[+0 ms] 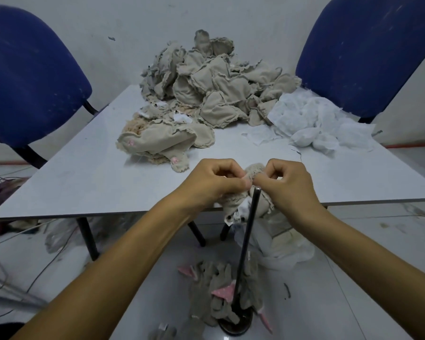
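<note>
My left hand (214, 180) and my right hand (287, 185) both pinch a small beige fabric piece (238, 204) at the top of an upright black metal rod (247, 244). The rod's tip sits between my fingertips and the fabric hangs around it over the near table edge. The rod stands on a round dark base (234, 323) on the floor. Around the base lie several beige fabric pieces with pink parts (214, 290).
A big pile of beige fabric pieces (206, 94) covers the far half of the grey table (84, 173). White fabric scraps (312, 121) lie at its right. Two blue chairs (27, 82) (368, 52) flank the table. Cables and white plastic lie on the floor.
</note>
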{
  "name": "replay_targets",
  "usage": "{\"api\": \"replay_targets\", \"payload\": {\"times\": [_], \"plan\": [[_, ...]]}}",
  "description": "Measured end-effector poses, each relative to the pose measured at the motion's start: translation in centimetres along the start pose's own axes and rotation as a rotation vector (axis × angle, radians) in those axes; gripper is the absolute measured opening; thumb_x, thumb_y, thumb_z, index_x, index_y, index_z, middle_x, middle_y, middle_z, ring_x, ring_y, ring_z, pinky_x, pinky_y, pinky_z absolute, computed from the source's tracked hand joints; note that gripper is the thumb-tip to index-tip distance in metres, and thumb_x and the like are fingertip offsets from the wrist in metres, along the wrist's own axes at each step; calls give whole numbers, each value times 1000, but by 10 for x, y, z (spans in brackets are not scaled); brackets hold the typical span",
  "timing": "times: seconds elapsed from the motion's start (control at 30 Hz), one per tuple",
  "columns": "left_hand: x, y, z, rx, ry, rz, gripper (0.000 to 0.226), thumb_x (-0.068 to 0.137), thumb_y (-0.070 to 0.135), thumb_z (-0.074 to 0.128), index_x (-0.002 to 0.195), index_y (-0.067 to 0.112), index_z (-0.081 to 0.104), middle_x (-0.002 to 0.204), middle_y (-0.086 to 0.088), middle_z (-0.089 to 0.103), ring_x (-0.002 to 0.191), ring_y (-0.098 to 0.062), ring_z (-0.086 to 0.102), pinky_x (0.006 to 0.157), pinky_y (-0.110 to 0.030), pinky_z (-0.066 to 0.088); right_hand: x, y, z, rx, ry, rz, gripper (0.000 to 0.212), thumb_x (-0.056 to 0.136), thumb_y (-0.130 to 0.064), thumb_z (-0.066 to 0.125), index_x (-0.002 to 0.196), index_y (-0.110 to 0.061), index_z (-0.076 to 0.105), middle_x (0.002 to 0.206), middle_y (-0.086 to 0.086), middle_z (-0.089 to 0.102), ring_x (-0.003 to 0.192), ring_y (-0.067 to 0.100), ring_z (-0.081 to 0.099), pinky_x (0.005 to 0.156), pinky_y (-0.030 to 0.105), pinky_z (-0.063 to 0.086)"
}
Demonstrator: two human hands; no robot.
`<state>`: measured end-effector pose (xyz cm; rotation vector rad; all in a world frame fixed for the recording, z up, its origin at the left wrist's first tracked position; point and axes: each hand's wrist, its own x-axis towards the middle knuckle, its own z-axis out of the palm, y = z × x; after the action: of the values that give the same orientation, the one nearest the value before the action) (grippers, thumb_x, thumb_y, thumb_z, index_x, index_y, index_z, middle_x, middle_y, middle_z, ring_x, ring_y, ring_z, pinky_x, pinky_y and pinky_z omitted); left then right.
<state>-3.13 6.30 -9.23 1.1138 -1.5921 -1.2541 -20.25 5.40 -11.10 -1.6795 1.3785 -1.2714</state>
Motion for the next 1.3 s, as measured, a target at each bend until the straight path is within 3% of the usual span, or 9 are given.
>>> {"api": "replay_targets", "payload": {"times": [0.07,0.13,0.2,0.27,0.43,0.6,0.87,1.07,1.3], "plan": [[3,2,-1,2,93,-41,19,83,-4,71,71,9,64,57,1,58,49,-6,51,48,-17,40,3,0,1,71,-57,10,29,70,-25,72,49,-22,51,48,-13,45,45,1,37,45,13,30],[7,1,-3,74,221,-53,21,80,-3,71,67,10,61,58,-2,54,53,-11,49,52,-21,38,7,-2,-6,306,-322,117,24,82,-20,72,60,-20,63,57,-6,55,49,4,48,48,17,40],[8,-1,-3,271,338,-3,21,76,8,71,63,16,57,58,3,50,57,-10,46,56,-24,37,8,-4,-14,552,-605,232,10,85,-19,66,77,-18,73,71,0,65,64,10,63,57,23,51],[7,-1,0,351,354,89,15,71,18,66,63,18,54,59,5,48,58,-9,43,57,-26,37,8,-1,-20,554,-683,225,14,83,-13,66,95,-9,71,88,5,67,83,16,66,70,28,56],[-1,8,-1,317,166,397,11,75,14,66,76,14,55,78,6,52,69,-12,52,61,-39,48,7,-10,-40,42,-388,-337,11,82,-4,75,86,-7,64,83,0,62,78,15,61,71,29,55],[-20,8,4,591,179,887,11,74,5,59,75,11,50,80,1,42,69,-13,38,65,-21,31,-14,-16,-37,-229,-152,-843,13,70,5,70,70,-2,59,74,2,50,66,13,46,65,14,35],[-42,-29,13,853,92,871,8,73,2,55,67,-2,57,69,-14,48,62,-27,40,53,-36,32,-35,23,-28,-433,-271,-893,10,70,6,71,71,2,62,74,14,53,66,30,46,58,38,37],[-46,-46,20,848,75,813,9,74,-6,65,68,-3,59,68,-16,49,60,-28,43,52,-38,35,-46,37,-18,-397,-228,-886,20,73,6,66,64,-3,50,67,11,45,63,27,40,56,36,33],[-56,-81,26,761,23,660,14,85,4,60,77,-6,65,74,-17,59,64,-32,55,57,-42,46,-60,63,-4,-295,-275,-752,17,80,4,68,68,-1,57,68,9,49,63,25,44,56,38,38]]}}
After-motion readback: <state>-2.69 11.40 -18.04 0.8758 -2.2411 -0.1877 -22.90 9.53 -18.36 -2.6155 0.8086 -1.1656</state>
